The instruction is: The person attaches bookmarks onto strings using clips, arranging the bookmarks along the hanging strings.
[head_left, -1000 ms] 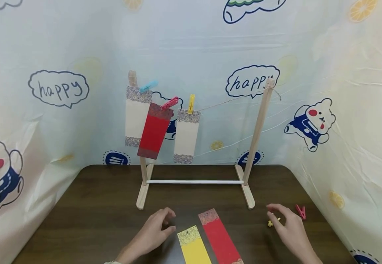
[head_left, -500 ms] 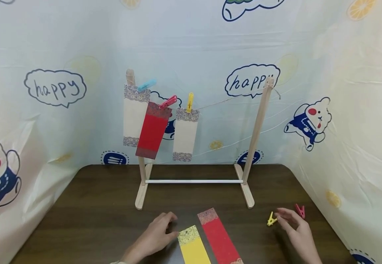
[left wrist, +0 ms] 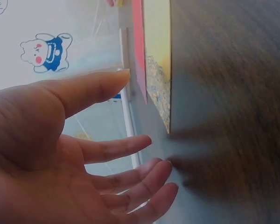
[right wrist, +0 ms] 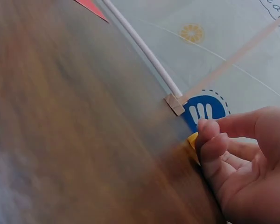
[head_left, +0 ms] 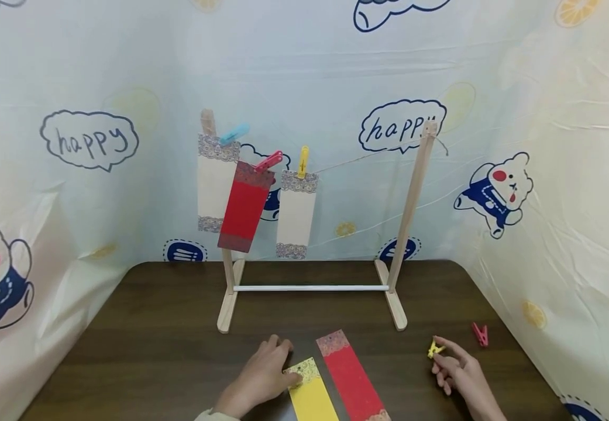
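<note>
My left hand [head_left: 262, 374] hovers at the upper left corner of a yellow card [head_left: 312, 397] with a lacy printed end. In the left wrist view its thumb and fingers are spread apart, with the card beyond them. A red card [head_left: 351, 374] lies just right of the yellow one. At the right, my right hand [head_left: 462, 371] pinches a small yellow clothespin [head_left: 433, 350] between thumb and index finger, low over the table. Only a bit of the clothespin [right wrist: 192, 139] shows behind the fingertips in the right wrist view. A pink clothespin [head_left: 480, 334] lies beyond that hand.
A wooden stand [head_left: 412, 210] with a string [head_left: 357, 159] rises at the back. White cards [head_left: 296, 213] and a red card [head_left: 246, 207] hang on its left half from blue, pink and yellow clothespins. A white rod [head_left: 309, 288] joins its feet.
My left hand has shifted right, its thumb now over the yellow card's patterned end. The right hand first drew back from the yellow clothespin, then returned and pinched it.
</note>
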Demonstrator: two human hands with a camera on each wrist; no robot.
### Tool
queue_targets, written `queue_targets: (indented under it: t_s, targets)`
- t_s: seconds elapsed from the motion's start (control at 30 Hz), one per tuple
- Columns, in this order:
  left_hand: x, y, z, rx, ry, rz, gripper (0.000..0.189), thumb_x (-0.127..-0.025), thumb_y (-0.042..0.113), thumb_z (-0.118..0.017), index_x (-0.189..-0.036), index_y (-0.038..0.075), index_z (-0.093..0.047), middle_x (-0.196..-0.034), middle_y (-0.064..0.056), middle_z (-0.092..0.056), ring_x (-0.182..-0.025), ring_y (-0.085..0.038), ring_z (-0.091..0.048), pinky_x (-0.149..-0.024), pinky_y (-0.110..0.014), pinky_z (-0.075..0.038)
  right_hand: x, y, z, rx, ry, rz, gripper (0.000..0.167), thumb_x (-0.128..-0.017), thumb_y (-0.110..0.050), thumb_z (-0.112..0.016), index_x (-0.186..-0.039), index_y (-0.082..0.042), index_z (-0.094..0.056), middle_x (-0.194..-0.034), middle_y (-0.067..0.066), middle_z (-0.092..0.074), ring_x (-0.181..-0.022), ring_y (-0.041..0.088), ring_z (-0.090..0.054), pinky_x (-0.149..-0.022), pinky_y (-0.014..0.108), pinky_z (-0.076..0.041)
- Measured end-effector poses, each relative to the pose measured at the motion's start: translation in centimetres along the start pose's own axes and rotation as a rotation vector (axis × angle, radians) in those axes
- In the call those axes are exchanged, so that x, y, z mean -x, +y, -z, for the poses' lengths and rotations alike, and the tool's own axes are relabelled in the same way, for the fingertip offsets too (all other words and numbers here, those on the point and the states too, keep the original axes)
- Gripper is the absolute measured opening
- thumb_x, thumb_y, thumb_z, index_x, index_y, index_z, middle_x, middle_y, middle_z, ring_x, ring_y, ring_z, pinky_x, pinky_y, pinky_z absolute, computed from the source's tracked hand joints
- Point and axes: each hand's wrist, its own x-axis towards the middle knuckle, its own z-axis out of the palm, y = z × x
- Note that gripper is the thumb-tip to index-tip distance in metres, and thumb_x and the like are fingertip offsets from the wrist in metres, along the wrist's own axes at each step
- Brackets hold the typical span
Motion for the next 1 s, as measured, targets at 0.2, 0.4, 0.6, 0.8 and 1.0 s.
queue_targets:
  t_s: [0.2, 0.4, 0.6, 0.8, 1.0]
  targets:
    - [-0.3, -0.4, -0.3, 0.013, -0.003, -0.032, 0.053, -0.083, 0.034, -0.081, -0.121, 0.002, -0.062, -0.116, -0.013, -0.052, -0.104, -0.032, -0.051, -0.082, -0.056, -0.049, 0.1, 0.7, 0.0, -0.008, 0.016, 0.002, 0.049, -0.102, -0.016, -0.056, -0.147, -0.003, -0.043, -0.078, 0.014, -0.062, -0.056, 0.015, -0.053, -0.046, 0.029, -0.048]
    - [-1.0, -0.6, -1.0, -0.057, 0.006, -0.002, 0.057, -0.08, 0.037, -0.082, -0.118, 0.001, -0.059, -0.111, -0.013, -0.051, -0.097, -0.031, -0.05, -0.077, -0.056, -0.048, -0.2, 0.7, -0.1, -0.011, 0.041, -0.001, 0.048, -0.101, -0.014, -0.057, -0.146, -0.005, -0.043, -0.076, 0.013, -0.063, -0.055, 0.014, -0.054, -0.046, 0.029, -0.048]
    - [-1.0, 0.1, -1.7, -0.128, 0.021, 0.042, 0.094, -0.071, 0.045, -0.088, -0.134, -0.012, -0.048, -0.136, -0.031, -0.044, -0.122, -0.048, -0.045, -0.091, -0.067, -0.042, -0.3, 0.5, 0.0, -0.018, 0.052, 0.009, 0.047, -0.1, -0.01, -0.056, -0.144, -0.003, -0.041, -0.073, 0.012, -0.063, -0.053, 0.014, -0.054, -0.044, 0.027, -0.047]
    - [-0.8, 0.4, -1.9, -0.098, -0.001, 0.08, 0.097, -0.071, 0.042, -0.089, -0.137, -0.015, -0.046, -0.145, -0.038, -0.035, -0.133, -0.054, -0.035, -0.101, -0.07, -0.033, -0.3, 0.5, 0.0, -0.012, 0.051, 0.009, 0.047, -0.1, -0.011, -0.056, -0.142, 0.0, -0.039, -0.073, 0.012, -0.063, -0.053, 0.015, -0.056, -0.044, 0.028, -0.048]
    - [-0.5, 0.8, -2.2, -0.083, -0.012, 0.108, 0.105, -0.069, 0.049, -0.088, -0.14, -0.014, -0.043, -0.147, -0.039, -0.033, -0.136, -0.055, -0.032, -0.104, -0.072, -0.03, -0.3, 0.7, 0.0, 0.001, 0.057, 0.012, 0.044, -0.1, -0.011, -0.057, -0.14, 0.0, -0.043, -0.075, 0.013, -0.064, -0.054, 0.016, -0.056, -0.045, 0.029, -0.049]
